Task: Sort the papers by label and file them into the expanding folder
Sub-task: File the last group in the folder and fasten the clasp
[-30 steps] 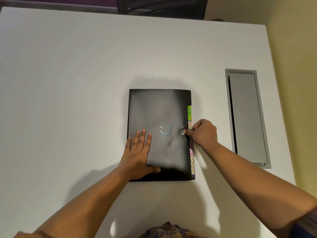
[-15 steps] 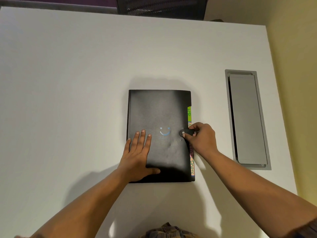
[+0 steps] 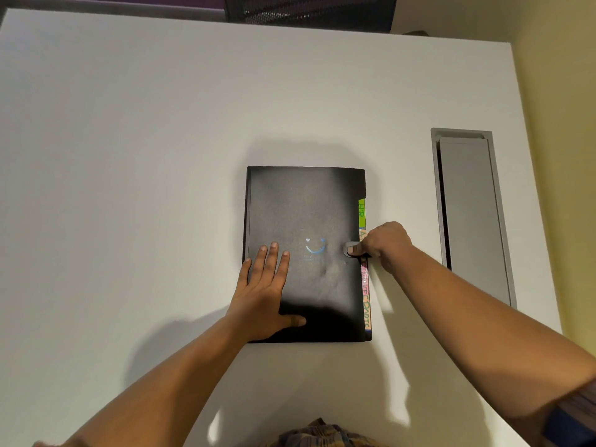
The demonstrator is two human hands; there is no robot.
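1. The black expanding folder (image 3: 306, 217) lies closed and flat at the middle of the white table (image 3: 129, 156), in the same spot as a second ago. Its coloured index tabs (image 3: 362, 209) stick out along its right edge.
2. The clasp tab (image 3: 349, 244) now lies over the right part of the front cover. A second ago it was not yet laid over the cover, and half a second ago the fingers were bringing it across.
3. The right hand (image 3: 385, 245) is at the folder's right edge with its fingers curled. Its thumb (image 3: 354, 251) presses down on the clasp tab, where earlier it pinched at the edge. Whether the curled fingers reach under the folder cannot be told.
4. The left hand (image 3: 263, 295) stays where it was, flat on the cover's lower left, with its fingers straight and slightly spread and holding nothing.
5. A grey cable hatch (image 3: 471, 221) is set into the table, well to the right of the folder.
6. A dark mesh chair (image 3: 309, 8) stands past the table's far edge.
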